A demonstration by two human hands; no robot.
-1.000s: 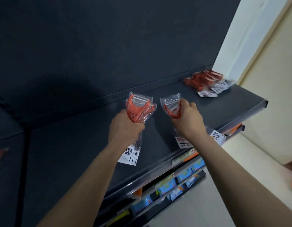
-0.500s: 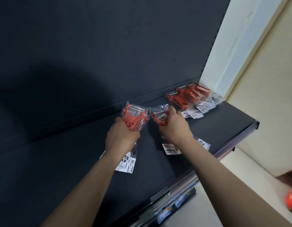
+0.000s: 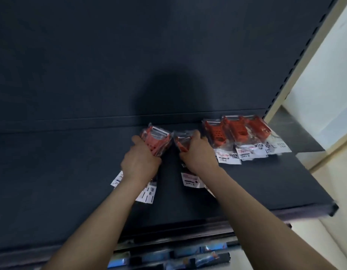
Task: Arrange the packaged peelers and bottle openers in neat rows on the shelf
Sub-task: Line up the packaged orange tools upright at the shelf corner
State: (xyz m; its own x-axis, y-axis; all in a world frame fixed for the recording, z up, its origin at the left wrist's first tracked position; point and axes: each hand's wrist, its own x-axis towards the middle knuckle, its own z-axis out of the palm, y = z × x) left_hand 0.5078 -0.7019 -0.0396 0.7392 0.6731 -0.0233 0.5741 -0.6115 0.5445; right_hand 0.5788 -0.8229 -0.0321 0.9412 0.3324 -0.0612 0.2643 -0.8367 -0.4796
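Left hand and right hand, gripping peeler packs, have reached the shelf rear (beside 3 placed packs), ready to extend the row.

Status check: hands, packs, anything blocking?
Left hand grips peeler packs. Right hand grips one pack, beside the row of three at the shelf back. Nothing seen in the way.
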